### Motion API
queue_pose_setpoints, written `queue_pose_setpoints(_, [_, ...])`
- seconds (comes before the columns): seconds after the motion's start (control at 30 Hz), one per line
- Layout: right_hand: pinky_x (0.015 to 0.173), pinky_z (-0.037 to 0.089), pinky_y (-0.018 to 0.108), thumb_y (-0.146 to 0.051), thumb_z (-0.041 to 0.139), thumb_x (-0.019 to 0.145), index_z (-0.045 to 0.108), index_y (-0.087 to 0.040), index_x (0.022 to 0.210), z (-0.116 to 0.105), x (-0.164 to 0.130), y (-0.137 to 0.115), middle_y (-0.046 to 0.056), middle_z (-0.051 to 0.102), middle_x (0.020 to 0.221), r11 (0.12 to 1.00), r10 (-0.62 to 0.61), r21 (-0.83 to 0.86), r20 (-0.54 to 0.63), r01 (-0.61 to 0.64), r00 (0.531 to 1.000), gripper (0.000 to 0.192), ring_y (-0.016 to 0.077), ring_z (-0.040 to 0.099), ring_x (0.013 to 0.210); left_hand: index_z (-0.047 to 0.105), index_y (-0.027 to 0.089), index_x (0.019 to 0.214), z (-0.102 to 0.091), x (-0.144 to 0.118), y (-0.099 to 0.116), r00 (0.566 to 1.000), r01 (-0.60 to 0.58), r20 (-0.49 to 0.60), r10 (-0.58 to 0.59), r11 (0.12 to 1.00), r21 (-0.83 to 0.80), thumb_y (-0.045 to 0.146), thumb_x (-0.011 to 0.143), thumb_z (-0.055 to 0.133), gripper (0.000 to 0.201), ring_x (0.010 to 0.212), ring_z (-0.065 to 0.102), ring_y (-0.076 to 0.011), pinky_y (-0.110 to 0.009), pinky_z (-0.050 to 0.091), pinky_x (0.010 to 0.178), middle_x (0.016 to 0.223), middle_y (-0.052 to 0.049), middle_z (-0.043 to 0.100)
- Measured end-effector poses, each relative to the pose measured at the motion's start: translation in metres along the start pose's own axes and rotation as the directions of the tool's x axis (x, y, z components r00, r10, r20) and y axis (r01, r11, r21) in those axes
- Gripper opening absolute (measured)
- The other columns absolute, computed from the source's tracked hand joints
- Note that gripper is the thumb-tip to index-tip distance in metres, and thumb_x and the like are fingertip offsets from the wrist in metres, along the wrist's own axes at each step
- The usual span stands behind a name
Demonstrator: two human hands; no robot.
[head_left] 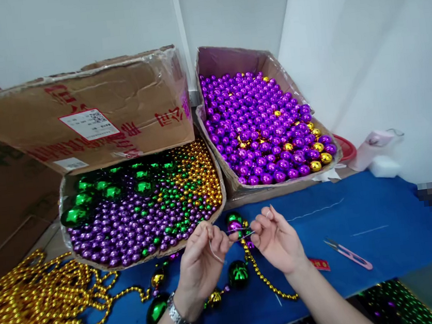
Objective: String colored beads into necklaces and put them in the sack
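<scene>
White walls are meeting at a corner behind a table (pixel 382 216) that is lying under a blue cloth. Two open cardboard boxes are sitting at the back edge. The left box (pixel 143 204) is holding mixed purple, green and gold beads, with larger green balls toward its far left; its flap is standing up, showing a printed label. The right box (pixel 266 125) is tilting toward the viewer and holding mostly purple beads, with a few gold ones along its right side.

Both hands are working just in front of the left box. The left hand (pixel 201 260), wearing a metal wristwatch (pixel 178 315), is pinching a thin thread (pixel 215 250) between thumb and fingers. The right hand (pixel 277 238) is pinching closed opposite it, fingertips almost touching the left. Between them a purple bead (pixel 234 226) and a green bead (pixel 233 217) are sitting on the strand (pixel 229 280), which is trailing down across the cloth: large green balls, small gold balls, a run of fine gold beads.

A heap of gold bead chain (pixel 33 307) is lying at the left. Pink thread snips (pixel 347 253) are resting to the right, well apart from the hands. A loose length of thread (pixel 315 210) is lying beyond them.
</scene>
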State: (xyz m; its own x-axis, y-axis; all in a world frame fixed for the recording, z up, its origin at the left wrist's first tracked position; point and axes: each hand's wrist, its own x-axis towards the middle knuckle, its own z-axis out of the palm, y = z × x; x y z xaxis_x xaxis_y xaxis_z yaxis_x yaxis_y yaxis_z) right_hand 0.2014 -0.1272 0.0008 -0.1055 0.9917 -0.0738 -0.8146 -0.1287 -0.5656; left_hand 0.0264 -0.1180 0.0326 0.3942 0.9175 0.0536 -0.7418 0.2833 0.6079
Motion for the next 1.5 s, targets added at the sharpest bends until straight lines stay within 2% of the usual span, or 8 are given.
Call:
queue_pose_setpoints(0.23, [0.042, 0.03, 0.017, -0.04, 0.061, 0.082, 0.037, -0.021, 0.068, -0.013, 0.001, 0.003, -0.008, 0.024, 0.056, 0.99, 0.025, -0.133, -0.073, -0.035, 0.997, 0.034, 0.0072, 0.033, 0.048, 0.043, 0.017, 0.066, -0.017, -0.008, -0.006, 0.99, 0.075, -0.127, -0.06, 0.99, 0.116, 0.024, 0.087, 0.055, 0.025, 0.049, 0.028, -0.0074, -0.025, 0.037, 0.057, 0.054, 0.007, 0.03])
queue_pose_setpoints(0.47, [0.046, 0.037, 0.02, -0.051, 0.049, 0.086, 0.038, -0.022, 0.072, -0.043, -0.008, 0.033, -0.007, 0.033, 0.057, 0.874, -0.007, -0.484, -0.106, -0.045, 0.994, 0.034, 0.0102, 0.043, 0.052, 0.042, 0.016, 0.065, -0.048, -0.023, -0.028, 0.941, 0.191, -0.308, -0.144, 0.973, 0.13, 0.028, 0.085, 0.059, 0.029, 0.049, 0.034, -0.0061, -0.024, 0.039, 0.059, 0.055, 0.007, 0.035])
queue_pose_setpoints(0.6, [0.071, 0.047, 0.03, -0.047, 0.043, 0.092, 0.052, -0.019, 0.081, -0.039, -0.014, 0.012, 0.004, 0.058, 0.084, 0.655, -0.045, -0.754, 0.019, 0.044, 0.999, 0.032, 0.016, 0.056, 0.08, 0.058, 0.014, 0.078, -0.039, -0.019, -0.023, 0.95, 0.231, -0.279, -0.142, 0.919, 0.318, 0.034, 0.086, 0.057, 0.022, 0.063, 0.048, -0.011, -0.027, 0.042, 0.067, 0.068, 0.0, 0.051])
queue_pose_setpoints(0.8, [0.09, 0.039, 0.038, -0.036, 0.054, 0.088, 0.064, -0.022, 0.083, -0.017, -0.016, -0.029, 0.006, 0.062, 0.093, 0.231, -0.069, -0.928, 0.284, 0.293, 0.956, 0.019, 0.0211, 0.053, 0.092, 0.064, 0.013, 0.091, -0.03, -0.007, -0.009, 0.966, 0.236, -0.219, -0.139, 0.818, 0.524, 0.037, 0.087, 0.054, 0.027, 0.067, 0.05, -0.0129, -0.026, 0.042, 0.066, 0.074, -0.003, 0.055])
queue_pose_setpoints(1.03, [0.089, 0.043, 0.037, -0.028, 0.047, 0.092, 0.064, -0.021, 0.086, 0.014, 0.017, -0.018, 0.008, 0.058, 0.105, -0.188, 0.014, -0.739, 0.656, 0.646, 0.755, 0.019, 0.0214, 0.05, 0.101, 0.064, 0.015, 0.09, -0.019, -0.003, -0.002, 0.974, 0.218, -0.116, -0.195, 0.67, 0.709, 0.034, 0.082, 0.061, 0.02, 0.066, 0.047, -0.0125, -0.024, 0.038, 0.063, 0.073, -0.001, 0.055])
queue_pose_setpoints(1.13, [0.089, 0.043, 0.034, -0.027, 0.049, 0.091, 0.064, -0.023, 0.091, 0.019, 0.032, -0.007, 0.006, 0.057, 0.109, -0.159, -0.015, -0.765, 0.634, 0.624, 0.773, 0.016, 0.0196, 0.052, 0.102, 0.061, 0.014, 0.076, -0.017, -0.002, -0.001, 0.98, 0.187, -0.1, -0.171, 0.628, 0.755, 0.034, 0.081, 0.062, 0.021, 0.063, 0.045, -0.0118, -0.023, 0.036, 0.059, 0.067, 0.0, 0.053])
queue_pose_setpoints(1.3, [0.088, 0.043, 0.033, -0.025, 0.042, 0.094, 0.055, -0.021, 0.114, 0.009, 0.024, 0.002, 0.009, 0.054, 0.114, -0.085, -0.168, -0.872, 0.49, 0.482, 0.855, 0.024, 0.0187, 0.054, 0.101, 0.059, 0.014, 0.076, -0.026, -0.001, -0.004, 0.972, 0.227, -0.19, -0.137, 0.75, 0.621, 0.034, 0.082, 0.061, 0.021, 0.058, 0.043, -0.0102, -0.022, 0.036, 0.057, 0.066, 0.0, 0.051])
queue_pose_setpoints(1.5, [0.083, 0.043, 0.029, -0.023, 0.051, 0.09, 0.062, -0.023, 0.103, -0.003, 0.007, 0.019, 0.004, 0.062, 0.099, 0.05, -0.051, -0.895, 0.44, 0.443, 0.896, 0.017, 0.0169, 0.057, 0.094, 0.059, 0.015, 0.076, -0.028, -0.001, -0.004, 0.968, 0.248, -0.171, -0.184, 0.797, 0.55, 0.031, 0.085, 0.057, 0.019, 0.057, 0.042, -0.0096, -0.022, 0.035, 0.057, 0.063, 0.001, 0.05])
